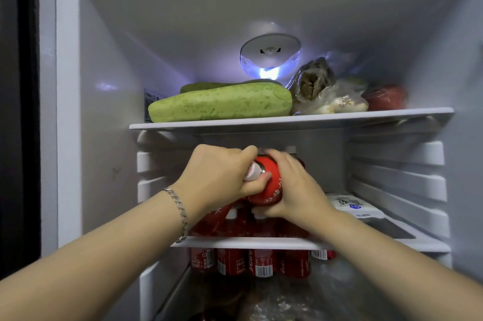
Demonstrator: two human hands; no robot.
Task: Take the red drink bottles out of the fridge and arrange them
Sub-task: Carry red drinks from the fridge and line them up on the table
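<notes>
Fridge shelf (pixel 248 242) lay below; red bottle (pixel 270 184) tilted crosswise between the hands, left hand (pixel 219 176) gripping its cap end, right hand (pixel 295 190) clasping its body.

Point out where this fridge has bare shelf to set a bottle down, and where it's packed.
Bare: right front of the middle shelf, between the white packet and the shelf's edge. Crowded: the red bottles bunched below the left hand and right hand; the top shelf, filled by green squash and bagged food.
</notes>
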